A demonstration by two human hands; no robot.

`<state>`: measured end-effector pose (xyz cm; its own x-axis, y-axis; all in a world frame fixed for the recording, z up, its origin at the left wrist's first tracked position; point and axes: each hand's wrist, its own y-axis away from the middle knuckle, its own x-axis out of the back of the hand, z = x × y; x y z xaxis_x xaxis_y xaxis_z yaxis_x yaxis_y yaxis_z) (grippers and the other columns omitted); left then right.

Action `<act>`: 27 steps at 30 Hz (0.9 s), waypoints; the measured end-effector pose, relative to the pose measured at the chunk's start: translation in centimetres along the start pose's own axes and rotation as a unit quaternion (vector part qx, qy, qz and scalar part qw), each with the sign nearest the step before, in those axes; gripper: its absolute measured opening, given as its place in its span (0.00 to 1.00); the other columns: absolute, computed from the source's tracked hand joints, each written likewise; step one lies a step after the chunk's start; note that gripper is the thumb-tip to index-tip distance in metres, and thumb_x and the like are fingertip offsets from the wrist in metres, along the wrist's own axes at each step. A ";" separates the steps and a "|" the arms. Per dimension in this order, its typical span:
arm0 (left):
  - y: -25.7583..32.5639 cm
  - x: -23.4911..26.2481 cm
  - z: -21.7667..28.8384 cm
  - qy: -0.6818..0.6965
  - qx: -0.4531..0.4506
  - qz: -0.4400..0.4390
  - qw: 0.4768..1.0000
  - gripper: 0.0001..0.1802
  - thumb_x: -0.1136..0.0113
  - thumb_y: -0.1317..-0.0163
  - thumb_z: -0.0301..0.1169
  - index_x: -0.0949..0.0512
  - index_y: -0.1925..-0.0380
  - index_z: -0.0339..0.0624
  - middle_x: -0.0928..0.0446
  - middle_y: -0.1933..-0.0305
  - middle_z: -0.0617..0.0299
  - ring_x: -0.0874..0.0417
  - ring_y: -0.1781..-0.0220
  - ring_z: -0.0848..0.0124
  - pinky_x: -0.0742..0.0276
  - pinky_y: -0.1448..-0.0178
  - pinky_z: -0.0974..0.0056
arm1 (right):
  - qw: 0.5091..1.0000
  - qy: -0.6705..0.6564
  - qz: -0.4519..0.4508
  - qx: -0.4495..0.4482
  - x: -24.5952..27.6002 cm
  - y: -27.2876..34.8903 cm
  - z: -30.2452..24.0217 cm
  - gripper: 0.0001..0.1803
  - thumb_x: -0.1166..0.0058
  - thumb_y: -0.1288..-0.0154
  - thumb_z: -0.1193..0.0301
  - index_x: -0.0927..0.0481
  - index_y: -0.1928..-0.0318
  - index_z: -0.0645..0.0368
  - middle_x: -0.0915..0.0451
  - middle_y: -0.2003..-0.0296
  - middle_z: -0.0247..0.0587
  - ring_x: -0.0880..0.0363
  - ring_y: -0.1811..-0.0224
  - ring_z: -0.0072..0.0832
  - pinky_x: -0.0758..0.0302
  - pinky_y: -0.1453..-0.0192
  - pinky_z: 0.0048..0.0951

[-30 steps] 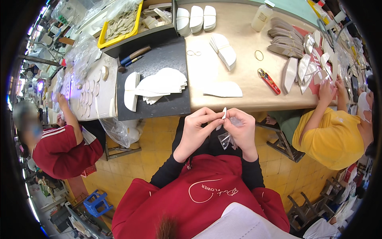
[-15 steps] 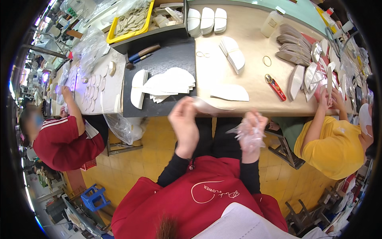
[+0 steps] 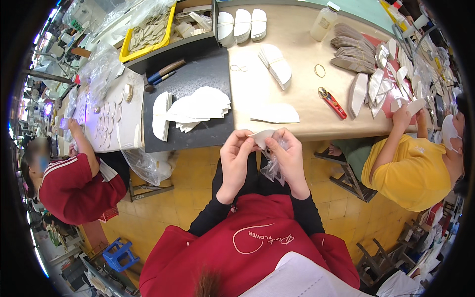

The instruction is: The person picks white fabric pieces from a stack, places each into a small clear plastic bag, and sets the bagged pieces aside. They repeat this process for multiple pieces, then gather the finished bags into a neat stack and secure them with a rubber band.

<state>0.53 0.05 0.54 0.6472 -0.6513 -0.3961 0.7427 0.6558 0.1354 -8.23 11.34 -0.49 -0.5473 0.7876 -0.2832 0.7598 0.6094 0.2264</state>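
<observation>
At the table's front edge, my left hand (image 3: 235, 158) pinches a small white cut piece (image 3: 261, 137) between thumb and fingers. My right hand (image 3: 288, 158) grips the other end of that piece, and a crumpled clear plastic film (image 3: 273, 168) hangs from the same hand. Just beyond my hands lies a short stack of white half-oval pieces (image 3: 275, 113) on the brown paper. To the left, a fanned pile of white pieces (image 3: 200, 106) and a banded white bundle (image 3: 162, 116) rest on the black mat (image 3: 193, 136).
Farther back are banded white bundles (image 3: 242, 25), a loose bundle (image 3: 275, 67), a bottle (image 3: 324, 21) and a red cutter (image 3: 332, 103). A yellow tray (image 3: 124, 49) stands back left near a hammer (image 3: 166, 70). Co-workers sit left, in a red top (image 3: 79, 188), and right, in yellow (image 3: 410, 171).
My hands have come together, and both now hold the white piece that only my left hand held before. My right hand moved left with the plastic film. The view has shifted slightly.
</observation>
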 end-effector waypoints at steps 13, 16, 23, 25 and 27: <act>-2.8 2.9 2.2 -0.132 -0.111 0.127 0.977 0.05 0.34 0.33 0.21 0.15 0.61 0.29 0.15 0.68 0.61 0.17 0.68 0.78 0.21 0.60 0.73 | 0.929 0.187 0.276 0.158 5.9 -0.3 -0.2 0.11 0.37 0.29 0.71 0.23 0.68 0.62 0.19 0.74 0.35 0.26 0.75 0.22 0.28 0.68 0.25; -5.4 6.2 3.0 -0.186 -0.172 0.218 0.942 0.07 0.35 0.31 0.26 0.15 0.62 0.31 0.18 0.69 0.64 0.21 0.69 0.80 0.26 0.61 0.73 | 0.929 0.099 0.318 0.164 9.1 0.3 -0.5 0.09 0.41 0.28 0.74 0.26 0.67 0.61 0.17 0.68 0.40 0.22 0.71 0.25 0.25 0.64 0.26; -8.5 12.3 3.3 -0.568 -0.263 0.286 0.726 0.25 0.31 0.39 0.27 0.22 0.40 0.42 0.28 0.37 0.51 0.27 0.36 0.59 0.31 0.35 0.55 | 0.905 -0.026 0.341 0.255 12.3 1.8 -0.7 0.09 0.56 0.38 0.88 0.31 0.66 0.60 0.17 0.65 0.49 0.19 0.66 0.29 0.22 0.56 0.27; -8.1 11.4 2.9 -0.641 -0.258 0.281 0.666 0.29 0.30 0.43 0.26 0.22 0.39 0.47 0.34 0.31 0.50 0.36 0.28 0.53 0.38 0.28 0.51 | 0.932 0.005 0.298 0.208 12.3 2.6 -0.5 0.08 0.59 0.42 0.87 0.29 0.68 0.61 0.21 0.72 0.42 0.26 0.72 0.24 0.26 0.62 0.24; -7.6 10.2 3.1 -0.648 -0.310 0.287 0.633 0.28 0.31 0.46 0.23 0.20 0.42 0.45 0.34 0.31 0.50 0.39 0.26 0.51 0.43 0.24 0.49 | 0.938 0.064 0.275 0.199 11.5 3.1 -0.1 0.07 0.58 0.43 0.84 0.27 0.72 0.61 0.23 0.74 0.38 0.28 0.74 0.21 0.30 0.65 0.21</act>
<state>2.00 -12.80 -1.69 0.6757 0.2603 0.6897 0.3713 0.6880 -0.6235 -12.20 22.31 -2.95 -0.0514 0.9931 -0.1058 0.9967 0.0443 -0.0680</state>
